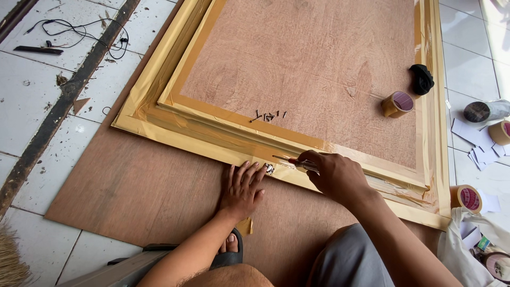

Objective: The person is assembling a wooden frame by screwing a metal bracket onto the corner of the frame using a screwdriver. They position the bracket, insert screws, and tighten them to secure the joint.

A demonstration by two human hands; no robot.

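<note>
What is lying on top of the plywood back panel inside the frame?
On the plywood panel lie small screws, a brown tape roll and a black cloth. Tape covers the panel's edges.

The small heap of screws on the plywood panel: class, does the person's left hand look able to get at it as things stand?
Probably yes. The left hand rests flat on the frame's near edge, and only bare taped frame and plywood panel lie between it and the screws.

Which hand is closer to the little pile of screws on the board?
Right. The right hand with its screwdriver sits just below the screws; the left hand lies lower, on the frame's edge.
</note>
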